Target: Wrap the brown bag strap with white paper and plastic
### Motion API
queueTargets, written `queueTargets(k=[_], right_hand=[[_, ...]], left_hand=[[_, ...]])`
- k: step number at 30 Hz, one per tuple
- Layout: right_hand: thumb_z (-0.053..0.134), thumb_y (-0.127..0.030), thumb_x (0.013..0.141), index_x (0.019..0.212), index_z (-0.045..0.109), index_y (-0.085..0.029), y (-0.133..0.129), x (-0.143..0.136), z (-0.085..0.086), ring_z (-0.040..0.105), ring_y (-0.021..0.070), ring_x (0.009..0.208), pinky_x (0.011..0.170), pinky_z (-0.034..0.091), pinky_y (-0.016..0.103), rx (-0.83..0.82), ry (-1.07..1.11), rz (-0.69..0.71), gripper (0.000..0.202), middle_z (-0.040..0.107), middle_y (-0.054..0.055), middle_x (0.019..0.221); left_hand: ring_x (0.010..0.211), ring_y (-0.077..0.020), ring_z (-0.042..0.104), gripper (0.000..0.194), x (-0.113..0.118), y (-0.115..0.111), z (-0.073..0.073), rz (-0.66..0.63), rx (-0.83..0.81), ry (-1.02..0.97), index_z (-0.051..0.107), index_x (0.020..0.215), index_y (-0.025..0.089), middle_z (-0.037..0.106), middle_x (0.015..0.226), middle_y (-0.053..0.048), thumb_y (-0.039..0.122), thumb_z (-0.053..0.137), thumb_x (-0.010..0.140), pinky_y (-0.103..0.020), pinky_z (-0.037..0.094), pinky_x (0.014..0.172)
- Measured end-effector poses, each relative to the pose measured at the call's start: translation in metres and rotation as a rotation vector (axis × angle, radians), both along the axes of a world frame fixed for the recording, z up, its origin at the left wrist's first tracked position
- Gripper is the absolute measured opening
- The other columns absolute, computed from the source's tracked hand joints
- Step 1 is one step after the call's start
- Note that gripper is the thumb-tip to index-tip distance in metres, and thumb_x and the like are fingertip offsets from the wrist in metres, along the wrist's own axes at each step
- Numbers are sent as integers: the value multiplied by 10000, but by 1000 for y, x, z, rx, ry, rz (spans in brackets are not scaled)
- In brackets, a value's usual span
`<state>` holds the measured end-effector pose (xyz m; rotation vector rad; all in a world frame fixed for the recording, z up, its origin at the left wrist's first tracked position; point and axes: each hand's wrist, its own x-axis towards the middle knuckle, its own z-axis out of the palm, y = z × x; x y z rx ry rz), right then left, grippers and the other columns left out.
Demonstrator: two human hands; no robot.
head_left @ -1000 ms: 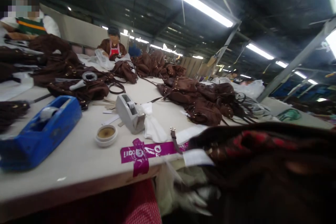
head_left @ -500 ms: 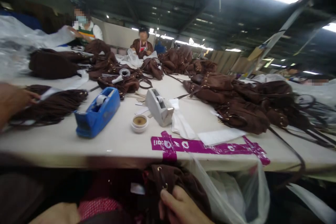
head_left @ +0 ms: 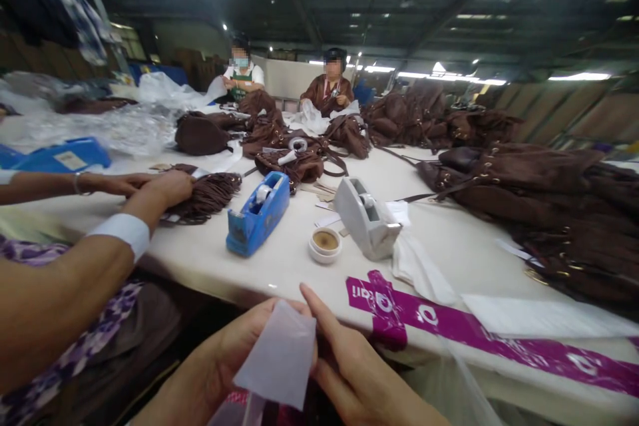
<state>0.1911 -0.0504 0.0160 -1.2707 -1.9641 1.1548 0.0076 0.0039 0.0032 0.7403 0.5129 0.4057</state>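
In the head view, the left hand (head_left: 219,363) and the right hand (head_left: 357,373) meet low in the frame, just below the near edge of the surface (head_left: 279,266). Between them they hold up a small white sheet (head_left: 279,363), thin and slightly see-through. The left hand's fingers curl behind the sheet's left side; the right hand's forefinger lies along its right edge, with the thumb hidden behind it. Both hands are partly closed on the sheet.

On the surface just beyond stand a blue tape dispenser (head_left: 258,214), a grey tape dispenser (head_left: 367,218) and, between them, a small round tub (head_left: 325,244) with something brown in it. A strip of purple tape (head_left: 449,326) runs along the near edge, and white paper (head_left: 544,323) lies beside it.

To the left, a co-worker's hand (head_left: 167,188), with a white band at the wrist, rests on a bunch of brown fringe (head_left: 207,194). Heaps of brown bags (head_left: 529,193) cover the right side and the far end, where two more people sit.
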Motion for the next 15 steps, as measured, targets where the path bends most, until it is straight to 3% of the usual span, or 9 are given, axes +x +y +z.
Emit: queueTargets(k=[3, 5, 8, 10, 12, 15], right_hand=[[421, -284, 901, 1321, 605, -165, 12, 25, -5, 658, 239, 1039, 945, 502, 351, -100, -5, -71, 473, 722, 99, 1098], [442, -409, 909, 1244, 645, -188, 15, 56, -9, 654, 207, 725, 659, 527, 287, -179, -35, -254, 449, 695, 39, 776], [568, -459, 866, 1268, 637, -221, 20, 83, 0, 656, 220, 741, 647, 527, 284, -148, -139, -234, 473, 715, 57, 853], [607, -342, 847, 1341, 587, -243, 25, 74, 13, 682, 237, 889, 775, 548, 300, 33, -238, -151, 504, 720, 86, 1086], [619, -203, 799, 1410, 514, -226, 31, 48, 23, 697, 260, 956, 788, 558, 312, 303, -414, -30, 621, 686, 116, 1216], [582, -87, 771, 1345, 553, -116, 43, 12, 17, 730, 275, 688, 471, 472, 294, 740, -765, 174, 576, 748, 148, 1010]], left_hand=[[415, -89, 483, 151, -9, 3, -3, 46, 31, 50, 601, 575, 145, 619, 508, -16, 238, 718, 601, -189, 289, 429], [393, -73, 438, 163, -16, 5, -9, 143, 6, 110, 590, 567, 145, 544, 457, 19, 203, 742, 565, -187, 264, 406], [342, -66, 359, 162, -11, 7, -17, 150, 11, 149, 593, 569, 136, 474, 427, 30, 245, 703, 618, -213, 181, 358], [327, -66, 336, 136, 3, 6, -15, 131, 36, 152, 592, 574, 134, 472, 430, 25, 232, 672, 623, -225, 159, 361], [343, -67, 351, 116, 20, 3, -8, 145, 37, 134, 576, 562, 139, 471, 436, 25, 203, 670, 584, -223, 173, 383], [411, -92, 444, 124, 31, -1, 6, 191, 64, 88, 589, 562, 141, 527, 478, 2, 197, 699, 579, -217, 239, 426]])
